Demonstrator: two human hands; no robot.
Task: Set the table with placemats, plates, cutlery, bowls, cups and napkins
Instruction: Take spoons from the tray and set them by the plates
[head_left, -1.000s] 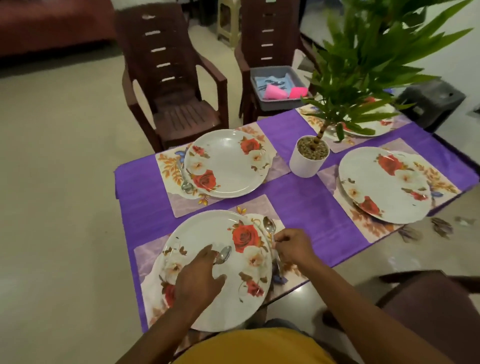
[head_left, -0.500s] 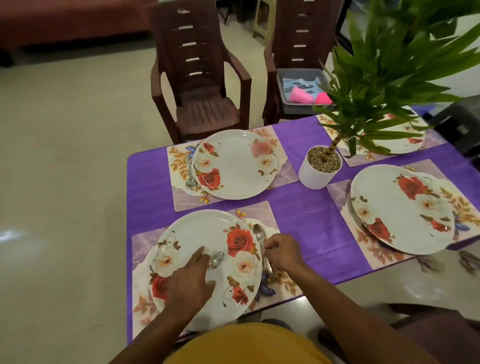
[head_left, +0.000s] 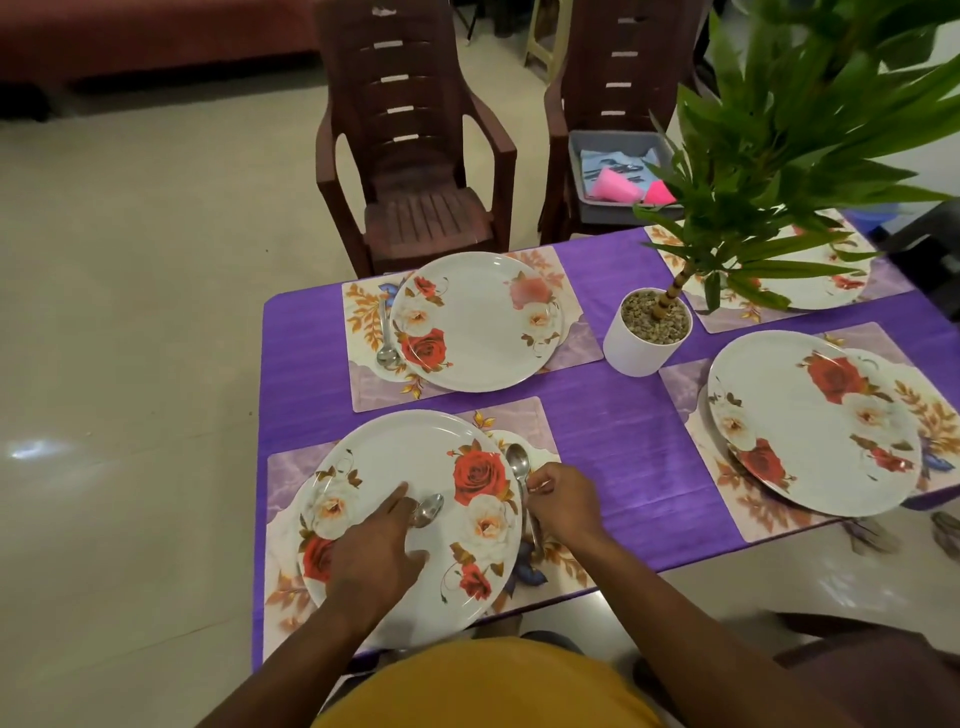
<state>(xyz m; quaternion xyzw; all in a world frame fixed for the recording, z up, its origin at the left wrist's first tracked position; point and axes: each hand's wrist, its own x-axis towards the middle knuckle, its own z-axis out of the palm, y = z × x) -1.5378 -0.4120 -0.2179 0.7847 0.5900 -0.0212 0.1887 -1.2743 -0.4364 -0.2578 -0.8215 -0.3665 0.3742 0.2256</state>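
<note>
- The likeliest slip, judging from the layout: the spoon (head_left: 521, 486) under the right hand (head_left: 563, 501) lies tight against the rim of the near plate (head_left: 410, 514); a nudge could tip it under the rim or slide it off the near placemat (head_left: 530, 421).
- A second spoon (head_left: 427, 510) sits over the near plate, its handle hidden under the left hand (head_left: 371, 553). If that grip loosens, it could clatter onto the plate.
- Right grip: fingers curled together and pinching the spoon's handle, bowl pointing far.
- Left grip: closed around the second spoon's handle, forefinger stretched out above the bowl.
- Both spoons are at the near-left setting on the purple desk (head_left: 613, 415).
- Cups and napkins appear to wait in the grey tub (head_left: 613, 156) on the far chair (head_left: 613, 78), so the task looks partly done.
</note>
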